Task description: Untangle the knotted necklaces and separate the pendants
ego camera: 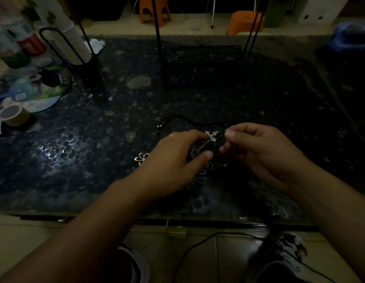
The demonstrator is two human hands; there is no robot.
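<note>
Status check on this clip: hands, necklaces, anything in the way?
Left hand and right hand both pinching the tangled silver chains. Silver cross pendant lifted between them; silver flower pendant lying apart on dark pebble-patterned tabletop. Nothing blocking.

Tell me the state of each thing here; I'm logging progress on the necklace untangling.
Left hand: fingers pinching the cross pendant.
Right hand: fingers pinching a strand by the cross.
Cross pendant: held up between both hands.
Flower pendant: lying on the table, beside the left hand.
Silver chain: looped, still tangled under the hands.
Black cord: lying slack on the table.
Wire basket: upright.
</note>
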